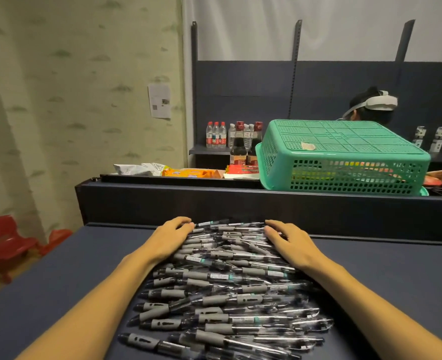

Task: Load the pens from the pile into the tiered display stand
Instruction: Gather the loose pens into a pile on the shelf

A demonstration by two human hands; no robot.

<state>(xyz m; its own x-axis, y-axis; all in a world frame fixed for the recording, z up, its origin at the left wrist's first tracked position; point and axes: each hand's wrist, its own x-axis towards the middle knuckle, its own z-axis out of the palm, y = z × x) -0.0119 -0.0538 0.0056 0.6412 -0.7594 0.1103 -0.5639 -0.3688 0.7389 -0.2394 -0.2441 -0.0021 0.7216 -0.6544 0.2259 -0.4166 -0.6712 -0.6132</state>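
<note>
Here my left hand (172, 237) and right hand (290, 242) both lie palm down, fingers loosely spread and holding nothing, on the far end of the pile of pens (225, 289). The pens are slim clear plastic barrels with matte grey rubber grips and dark tips, some with a teal band, heaped crosswise between my forearms and running back toward me from under my palms. The nearest pens are cut off by the bottom edge. They lie on a smooth dark blue desk (59, 281). Just beyond my fingertips rises a dark flat panel (214, 203); I cannot tell whether it belongs to a stand. Past it sits an upturned green perforated plastic basket (344, 157), with blurred bottles (216, 135) farther off to my left.
</note>
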